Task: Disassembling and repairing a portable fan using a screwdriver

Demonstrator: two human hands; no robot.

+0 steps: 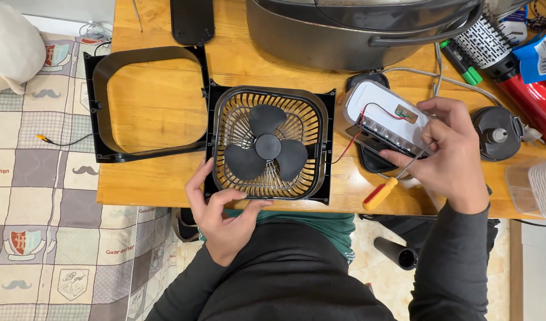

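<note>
The right hand (454,157) closes its fingers around a white lamp module (387,119) right of centre, red wire trailing. The left hand (221,211) pinches the lower edge of the black fan housing (267,142) at mid-frame (three blades, grille behind). A red-and-yellow screwdriver (381,193) lies just below the module; an empty black frame (148,104) sits at upper left on the wooden table (148,184).

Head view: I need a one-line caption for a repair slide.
Left hand steadies an opened black fan housing on a wooden table; right hand holds a white light module.
</note>
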